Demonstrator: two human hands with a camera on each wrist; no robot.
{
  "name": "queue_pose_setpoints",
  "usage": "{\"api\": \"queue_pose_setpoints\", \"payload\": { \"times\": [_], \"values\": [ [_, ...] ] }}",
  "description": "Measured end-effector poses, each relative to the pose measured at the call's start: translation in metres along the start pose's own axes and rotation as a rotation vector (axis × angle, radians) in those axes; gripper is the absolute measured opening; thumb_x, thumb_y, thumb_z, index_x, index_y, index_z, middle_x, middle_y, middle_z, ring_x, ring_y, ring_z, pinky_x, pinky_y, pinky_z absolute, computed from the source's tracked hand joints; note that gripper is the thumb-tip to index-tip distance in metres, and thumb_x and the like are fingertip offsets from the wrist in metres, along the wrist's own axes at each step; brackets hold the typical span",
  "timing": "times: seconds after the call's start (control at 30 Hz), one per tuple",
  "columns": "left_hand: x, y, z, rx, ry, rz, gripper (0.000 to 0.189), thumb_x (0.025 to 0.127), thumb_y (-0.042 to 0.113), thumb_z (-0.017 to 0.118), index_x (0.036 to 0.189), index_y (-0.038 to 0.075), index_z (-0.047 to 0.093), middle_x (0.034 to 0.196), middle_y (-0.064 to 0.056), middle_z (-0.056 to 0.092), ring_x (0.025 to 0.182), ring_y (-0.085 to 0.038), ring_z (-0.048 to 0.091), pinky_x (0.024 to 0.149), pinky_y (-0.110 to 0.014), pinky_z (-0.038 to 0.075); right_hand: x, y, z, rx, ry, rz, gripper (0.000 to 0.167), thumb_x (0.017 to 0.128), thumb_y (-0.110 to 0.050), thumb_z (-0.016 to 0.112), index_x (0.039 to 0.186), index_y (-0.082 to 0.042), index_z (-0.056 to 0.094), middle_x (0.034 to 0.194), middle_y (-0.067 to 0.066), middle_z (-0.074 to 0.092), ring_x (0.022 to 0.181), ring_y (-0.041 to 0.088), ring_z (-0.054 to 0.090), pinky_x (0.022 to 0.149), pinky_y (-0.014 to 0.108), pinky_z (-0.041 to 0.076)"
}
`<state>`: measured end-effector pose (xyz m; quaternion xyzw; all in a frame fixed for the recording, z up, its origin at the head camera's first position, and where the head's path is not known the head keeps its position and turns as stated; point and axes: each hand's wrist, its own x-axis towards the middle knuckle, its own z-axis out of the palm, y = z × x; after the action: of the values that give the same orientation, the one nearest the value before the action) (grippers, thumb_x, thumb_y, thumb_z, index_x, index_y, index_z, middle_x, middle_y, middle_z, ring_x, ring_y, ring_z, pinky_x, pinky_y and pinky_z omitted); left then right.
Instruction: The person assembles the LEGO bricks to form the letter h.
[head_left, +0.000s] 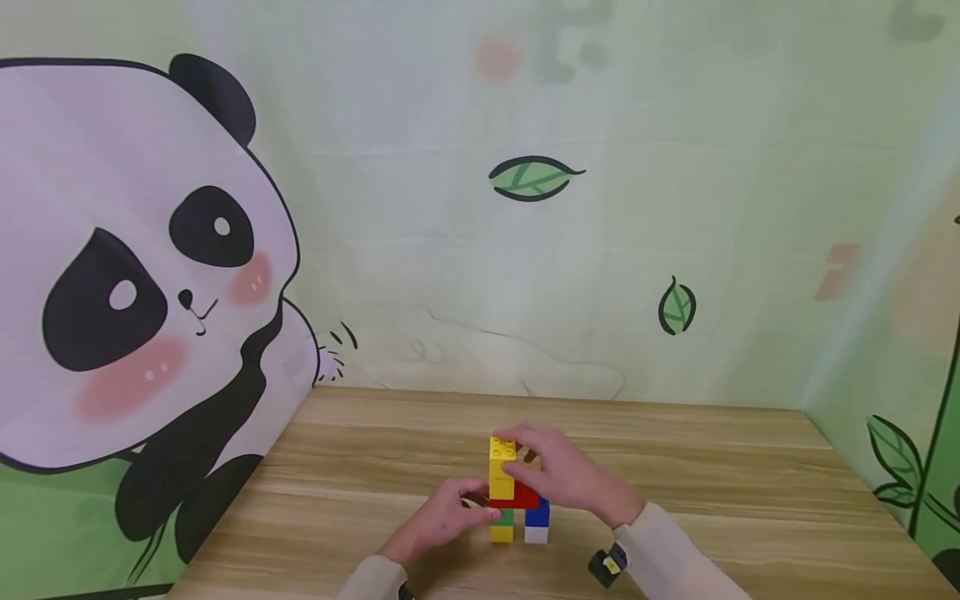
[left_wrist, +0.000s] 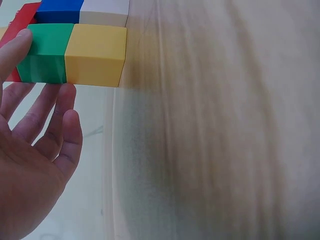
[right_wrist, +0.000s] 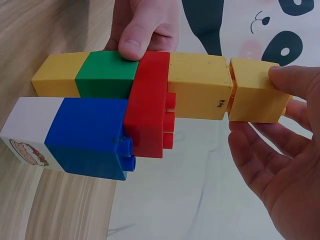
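A toy brick structure stands on the table. Its left leg is a yellow brick (head_left: 502, 535) under a green brick (left_wrist: 46, 52); its right leg is a white brick (head_left: 536, 535) under a blue brick (right_wrist: 87, 137). Across both lies a red brick (right_wrist: 147, 105), carrying a yellow brick (right_wrist: 200, 87). My right hand (head_left: 562, 468) pinches the uppermost yellow brick (right_wrist: 254, 95) between thumb and fingers; a thin gap separates it from the yellow one beneath. With its thumb near the green-red joint and fingers behind, my left hand (head_left: 447, 510) holds the structure.
The wooden table (head_left: 675, 467) extends around the structure on all sides. Behind it rises a pale wall covering (head_left: 420, 250) printed with a panda (head_left: 150, 250) and leaves. A small dark device (head_left: 606, 567) sits at my right wrist.
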<state>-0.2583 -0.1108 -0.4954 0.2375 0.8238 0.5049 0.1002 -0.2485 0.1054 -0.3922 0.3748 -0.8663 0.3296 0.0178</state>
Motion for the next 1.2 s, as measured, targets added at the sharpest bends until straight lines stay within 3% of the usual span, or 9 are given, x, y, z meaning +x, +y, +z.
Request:
{"api": "queue_pose_setpoints", "payload": {
  "times": [0.17,0.5,1.2],
  "values": [
    [0.0003,-0.0004,-0.0005,0.003,0.002,-0.011,0.025,0.088,0.032,0.068,0.11,0.021,0.069,0.102,0.008,0.067,0.094,-0.014,0.059,0.082,-0.036,0.048,0.0004,-0.0012,0.0026,-0.014,-0.011,0.01,0.049,0.089,-0.019,0.068,0.135,-0.015,0.051,0.121,-0.004,0.058,0.097,0.016,0.056,0.08,0.024,0.049],
    [0.0017,-0.0018,-0.0004,-0.004,0.001,-0.01,0.024,0.088,0.033,0.068,0.109,0.022,0.069,0.102,0.009,0.067,0.094,-0.015,0.059,0.083,-0.038,0.047,0.0003,-0.0009,0.007,-0.018,-0.024,0.074,0.053,0.088,-0.02,0.069,0.137,-0.019,0.048,0.119,-0.005,0.058,0.095,0.012,0.056,0.081,0.022,0.048],
    [-0.002,0.0006,-0.0002,0.008,0.02,-0.025,0.027,0.087,0.033,0.069,0.111,0.02,0.068,0.103,0.008,0.067,0.093,-0.014,0.059,0.082,-0.038,0.047,0.0019,-0.0015,0.0075,0.015,-0.023,0.033,0.054,0.089,-0.015,0.067,0.139,-0.015,0.048,0.118,-0.001,0.062,0.09,0.009,0.059,0.08,0.022,0.05]
  ]
}}
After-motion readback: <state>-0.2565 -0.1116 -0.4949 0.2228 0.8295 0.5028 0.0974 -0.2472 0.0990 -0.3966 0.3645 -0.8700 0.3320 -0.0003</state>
